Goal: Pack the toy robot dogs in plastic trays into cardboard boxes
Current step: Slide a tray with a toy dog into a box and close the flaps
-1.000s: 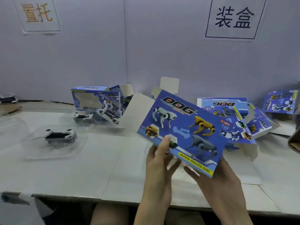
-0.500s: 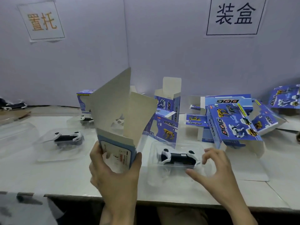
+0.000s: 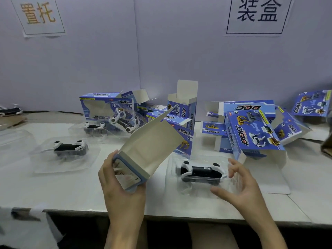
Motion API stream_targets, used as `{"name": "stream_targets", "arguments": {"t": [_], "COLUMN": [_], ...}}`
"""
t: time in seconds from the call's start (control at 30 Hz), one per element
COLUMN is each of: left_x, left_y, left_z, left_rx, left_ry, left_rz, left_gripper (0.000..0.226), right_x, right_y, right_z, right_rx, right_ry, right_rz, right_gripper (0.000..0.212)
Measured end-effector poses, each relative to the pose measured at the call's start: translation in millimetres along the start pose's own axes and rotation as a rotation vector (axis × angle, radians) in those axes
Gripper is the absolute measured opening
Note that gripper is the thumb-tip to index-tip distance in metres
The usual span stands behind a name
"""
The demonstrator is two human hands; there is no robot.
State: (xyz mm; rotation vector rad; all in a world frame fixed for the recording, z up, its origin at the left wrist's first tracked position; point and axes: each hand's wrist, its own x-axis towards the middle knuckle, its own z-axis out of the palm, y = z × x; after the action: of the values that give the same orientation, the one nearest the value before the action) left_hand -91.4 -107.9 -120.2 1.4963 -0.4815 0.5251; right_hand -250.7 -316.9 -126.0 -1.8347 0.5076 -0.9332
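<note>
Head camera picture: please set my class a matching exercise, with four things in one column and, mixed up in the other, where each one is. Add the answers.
Things:
1. open box
2. nearest toy dog
3. tall box
4. black-lettered sign

Places:
a. on the wall
b. in a clear tray
c. in the left hand
d. standing on end on the table, top flap up

Pairs: 1-c, 2-b, 3-d, 4-a

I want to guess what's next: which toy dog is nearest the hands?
The black-and-white dog in the tray beside the right hand; the other dogs sit farther left.
</note>
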Motion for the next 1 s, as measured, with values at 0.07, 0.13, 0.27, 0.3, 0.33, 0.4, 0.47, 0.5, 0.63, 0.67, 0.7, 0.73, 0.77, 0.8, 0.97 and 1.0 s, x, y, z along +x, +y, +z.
{"name": "stream_targets", "arguments": {"t": [0.07,0.13,0.27,0.3,0.33,0.4,0.47,0.5,0.63,0.67,0.7,0.73,0.77,0.8,0.97,1.0], "left_x": [-1,0,0,0,0,0,0,-1,-3,-3,-4,-5,-6,-7,-8,-8], "left_y": [-2,-4,-4,-3,-1,3,6,7,9,10,11,12,13,14,14,13], "left_z": [0,1,2,2,3,4,4,4,5,5,6,7,9,10,12,11], "left_rx": [0.005,0.007,0.03,0.028,0.027,0.038,0.033,0.028,0.025,0.028,0.034,0.045,0.063,0.083,0.143,0.149], "left_ry": [-0.001,-0.002,-0.026,-0.036,-0.045,-0.056,-0.067,-0.076,-0.152,-0.173,-0.192,-0.208,-0.22,-0.229,-0.251,-0.254], "left_rz": [0.008,0.023,0.03,0.025,0.031,0.07,0.096,0.1,0.121,0.135,0.155,0.176,0.19,0.198,0.18,0.192], "left_gripper": [0.105,0.104,0.104,0.102,0.097,0.09,0.089,0.089,0.094,0.096,0.095,0.092,0.09,0.089,0.103,0.104], "right_x": [-1,-5,-11,-11,-11,-10,-11,-12,-12,-12,-12,-12,-13,-13,-19,-21], "right_y": [0,2,0,-1,-4,-8,-13,-15,-25,-29,-32,-36,-40,-44,-61,-64], "right_z": [-13,-27,-47,-49,-52,-54,-54,-53,-49,-48,-45,-43,-40,-38,-24,-21], "right_rx": [0.101,0.222,0.532,0.608,0.682,0.777,0.735,0.7,0.517,0.475,0.448,0.431,0.405,0.358,0.079,0.035], "right_ry": [-0.045,-0.124,-0.218,-0.218,-0.202,-0.158,-0.092,-0.062,0.054,0.094,0.135,0.174,0.211,0.247,0.284,0.273], "right_rz": [0.007,-0.012,-0.083,-0.088,-0.08,-0.068,-0.104,-0.126,-0.157,-0.164,-0.166,-0.169,-0.176,-0.185,-0.206,-0.216], "right_gripper": [0.047,0.049,0.039,0.042,0.053,0.078,0.058,0.041,0.039,0.038,0.034,0.031,0.031,0.033,0.048,0.05]}}
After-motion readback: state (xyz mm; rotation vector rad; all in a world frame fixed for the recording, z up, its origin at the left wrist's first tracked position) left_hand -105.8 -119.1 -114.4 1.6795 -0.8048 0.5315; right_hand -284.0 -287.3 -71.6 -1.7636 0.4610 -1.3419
